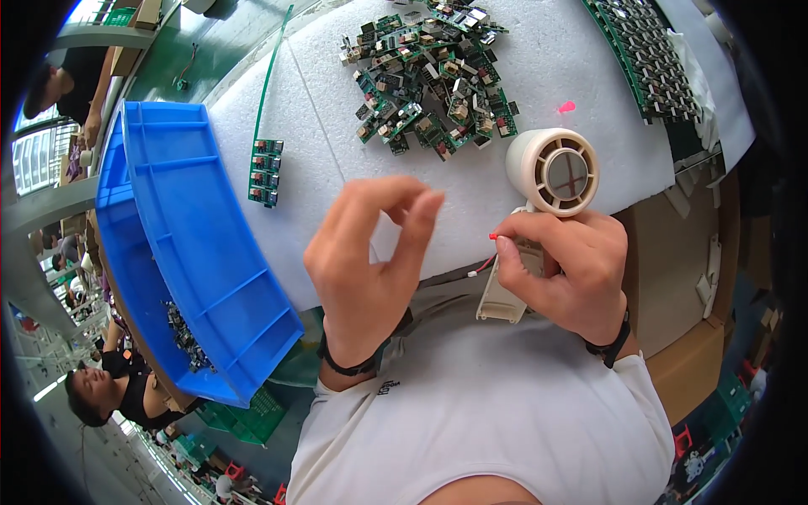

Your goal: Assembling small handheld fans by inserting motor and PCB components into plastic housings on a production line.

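A small red piece (494, 237) is sitting between the thumb and index finger of the right hand (576, 261), just beside the cream handle casing (503, 300) of a handheld device with a round vented head (569, 174). The right hand is pinching this piece while partly covering the casing; the left hand (362, 261) is hovering well apart, to the left, its thumb and index finger curling toward each other with no held object showing. Whether those fingertips are meeting cannot be told. The governing relation is lateral: the red piece is lying rightward of the left hand and slightly nearer the wearer than its fingertips, with the right hand nearer because it is already gripping. The device's long axis is running from the vented head down toward the wearer's torso, leaning a little left; a thin lead with a white plug (472, 273) is emerging beside the casing. Farther out, a heap of small circuit boards (459, 76) and a green board strip (266, 172) are lying on the white counter (631, 160), with blue bins (210, 236) standing to the left. The right palm is hiding the casing's middle, and the red piece's exact form is remaining too small to resolve.
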The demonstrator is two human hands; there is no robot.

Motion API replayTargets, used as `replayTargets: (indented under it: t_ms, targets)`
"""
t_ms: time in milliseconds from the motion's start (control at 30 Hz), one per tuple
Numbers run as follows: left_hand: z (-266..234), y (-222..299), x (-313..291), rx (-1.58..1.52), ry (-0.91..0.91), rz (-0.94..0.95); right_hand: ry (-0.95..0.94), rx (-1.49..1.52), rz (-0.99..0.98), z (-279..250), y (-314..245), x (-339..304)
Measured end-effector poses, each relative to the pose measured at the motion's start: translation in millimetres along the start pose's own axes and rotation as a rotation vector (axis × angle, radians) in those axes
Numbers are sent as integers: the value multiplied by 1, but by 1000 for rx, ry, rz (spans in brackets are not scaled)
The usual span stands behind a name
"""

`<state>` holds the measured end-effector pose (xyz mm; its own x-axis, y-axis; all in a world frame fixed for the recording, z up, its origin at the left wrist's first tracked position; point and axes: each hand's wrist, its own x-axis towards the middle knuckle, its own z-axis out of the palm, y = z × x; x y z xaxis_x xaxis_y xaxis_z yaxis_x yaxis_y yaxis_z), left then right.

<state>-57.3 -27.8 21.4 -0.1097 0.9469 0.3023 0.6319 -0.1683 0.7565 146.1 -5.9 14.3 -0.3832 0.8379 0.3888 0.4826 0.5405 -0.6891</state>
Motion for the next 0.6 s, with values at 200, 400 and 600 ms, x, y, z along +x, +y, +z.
replayTargets:
  t_ms: [200,400,600]
  targets:
    - [12,1,25,189,66,96,34,-6,-67,4,5,2]
    - [-6,2,23,214,52,85,38,-70,-105,0,-22,9]
    - [-20,0,-2,-30,75,113,-3,-79,-121,-8,-42,7]
